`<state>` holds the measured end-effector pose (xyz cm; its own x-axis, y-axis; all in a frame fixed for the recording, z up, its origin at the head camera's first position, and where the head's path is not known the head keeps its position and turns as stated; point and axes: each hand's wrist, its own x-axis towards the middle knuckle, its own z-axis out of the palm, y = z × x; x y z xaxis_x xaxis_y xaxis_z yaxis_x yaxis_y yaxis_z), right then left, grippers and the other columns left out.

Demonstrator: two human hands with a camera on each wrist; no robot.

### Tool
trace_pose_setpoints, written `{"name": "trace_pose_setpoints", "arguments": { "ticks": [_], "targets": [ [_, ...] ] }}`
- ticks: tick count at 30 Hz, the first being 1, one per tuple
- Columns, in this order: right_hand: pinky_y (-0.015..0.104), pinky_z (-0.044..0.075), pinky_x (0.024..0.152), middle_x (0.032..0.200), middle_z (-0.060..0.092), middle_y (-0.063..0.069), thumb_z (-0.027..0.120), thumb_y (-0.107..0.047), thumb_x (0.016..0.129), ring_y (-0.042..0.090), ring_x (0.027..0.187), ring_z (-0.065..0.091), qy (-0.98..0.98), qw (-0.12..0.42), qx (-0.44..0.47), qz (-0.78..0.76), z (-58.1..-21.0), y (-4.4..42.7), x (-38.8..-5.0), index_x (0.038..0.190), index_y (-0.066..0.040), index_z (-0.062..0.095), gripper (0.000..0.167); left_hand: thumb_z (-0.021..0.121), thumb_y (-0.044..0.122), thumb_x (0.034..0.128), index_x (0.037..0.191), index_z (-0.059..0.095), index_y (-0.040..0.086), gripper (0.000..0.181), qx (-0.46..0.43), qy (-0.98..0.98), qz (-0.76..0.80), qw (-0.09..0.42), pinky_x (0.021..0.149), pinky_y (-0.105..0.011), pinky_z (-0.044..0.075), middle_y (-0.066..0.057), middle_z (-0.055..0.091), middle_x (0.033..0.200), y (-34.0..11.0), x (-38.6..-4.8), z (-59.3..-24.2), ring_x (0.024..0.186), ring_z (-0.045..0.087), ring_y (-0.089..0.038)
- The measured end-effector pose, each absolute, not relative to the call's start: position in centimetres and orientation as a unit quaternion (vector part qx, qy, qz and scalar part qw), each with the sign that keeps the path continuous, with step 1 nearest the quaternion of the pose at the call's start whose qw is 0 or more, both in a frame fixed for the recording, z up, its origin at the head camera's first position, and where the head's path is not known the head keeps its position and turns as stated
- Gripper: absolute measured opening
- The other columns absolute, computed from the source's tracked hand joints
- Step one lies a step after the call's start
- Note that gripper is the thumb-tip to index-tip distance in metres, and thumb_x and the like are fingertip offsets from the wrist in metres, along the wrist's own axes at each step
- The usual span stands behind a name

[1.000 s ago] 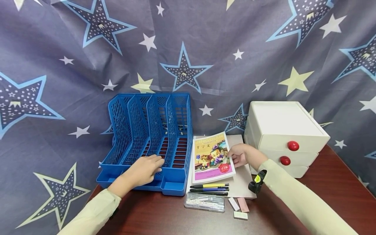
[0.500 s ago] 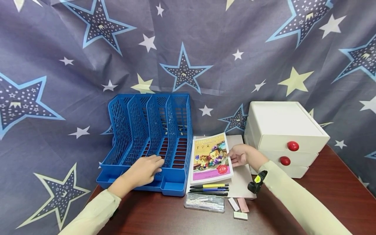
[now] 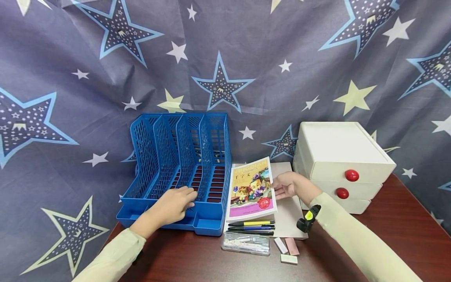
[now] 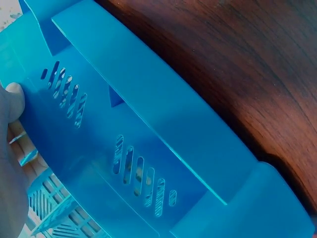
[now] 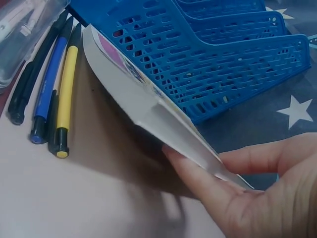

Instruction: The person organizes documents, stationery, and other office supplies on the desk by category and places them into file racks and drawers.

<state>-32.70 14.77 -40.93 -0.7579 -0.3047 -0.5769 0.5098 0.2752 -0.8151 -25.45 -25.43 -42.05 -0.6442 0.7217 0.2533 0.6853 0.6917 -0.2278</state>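
Observation:
A blue plastic file rack (image 3: 208, 222) with several upright slots stands left of centre. My left hand (image 3: 173, 204) grips its front wall, the thumb (image 4: 16, 99) lying over the wall's edge in the left wrist view and the fingers mostly hidden behind. At the rack's right is a picture-covered book (image 3: 251, 191) with a yellow and purple cover. My right hand (image 3: 287, 185) pinches the book's right edge between thumb and fingers. In the right wrist view the book (image 5: 153, 111) is tilted, that edge raised off the pale flat board (image 5: 111, 193) below.
Several pens (image 3: 251, 225) lie on the board's front part. A clear case (image 3: 245, 243) of small items and 3 erasers (image 3: 289, 259) are near the front. A white drawer box (image 3: 347, 145) with red knobs stands right. A star-patterned cloth (image 3: 267, 58) hangs behind.
The book has slid slightly left toward the rack, its right edge still pinched. My right hand has moved a little left with it. The left hand and rack stay in place.

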Motion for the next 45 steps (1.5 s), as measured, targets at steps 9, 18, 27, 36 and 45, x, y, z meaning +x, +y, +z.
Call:
{"name": "trace_pose_setpoints", "arguments": {
  "ticks": [9,18,27,36,45],
  "targets": [
    [0.034,0.06,0.087,0.089,0.069,0.004,0.046,0.001,0.1,0.013,0.078,0.069,0.726,0.319,0.035,-0.608,-40.2,14.8,-32.4,0.146,0.011,0.037,0.047,0.067,0.021,0.0976,0.093,0.059,0.018,0.009,-0.387,-0.905,0.048,0.168,0.061,-0.023,0.04,0.006,0.057,0.082,-25.4,-25.4,-42.1,0.071,0.046,-0.009],
    [0.034,0.061,0.083,0.085,0.072,0.003,0.048,0.001,0.1,0.013,0.078,0.072,0.703,0.305,0.028,-0.642,-39.8,15.1,-31.5,0.15,0.012,0.032,0.053,0.069,0.019,0.0955,0.088,0.056,0.02,0.015,-0.386,-0.906,0.031,0.172,0.06,-0.02,0.037,0.008,0.049,0.078,-25.5,-25.3,-42.1,0.069,0.041,-0.007],
    [0.036,0.062,0.076,0.082,0.073,0.006,0.052,0.005,0.098,0.017,0.076,0.073,0.691,0.254,0.025,-0.677,-39.3,15.4,-30.5,0.146,0.015,0.035,0.052,0.067,0.021,0.0975,0.089,0.057,0.02,0.013,-0.375,-0.913,0.033,0.158,0.061,-0.021,0.037,0.008,0.048,0.078,-25.5,-25.3,-42.1,0.069,0.041,-0.007],
    [0.033,0.062,0.072,0.08,0.074,0.003,0.054,0.007,0.095,0.015,0.071,0.072,0.693,0.192,0.018,-0.694,-38.5,16.0,-29.7,0.149,0.015,0.032,0.059,0.067,0.021,0.0974,0.086,0.054,0.021,0.017,-0.376,-0.913,0.03,0.158,0.06,-0.02,0.034,0.009,0.046,0.077,-25.4,-25.3,-42.0,0.069,0.04,-0.007],
    [0.037,0.063,0.075,0.101,0.077,0.015,0.054,0.004,0.097,0.015,0.078,0.075,0.696,0.142,-0.013,-0.704,-38.0,16.0,-29.2,0.149,0.016,0.034,0.057,0.067,0.021,0.0977,0.086,0.053,0.022,0.018,-0.372,-0.915,0.026,0.155,0.06,-0.02,0.034,0.009,0.045,0.077,-25.5,-25.4,-42.1,0.069,0.039,-0.007]
  ]
}}
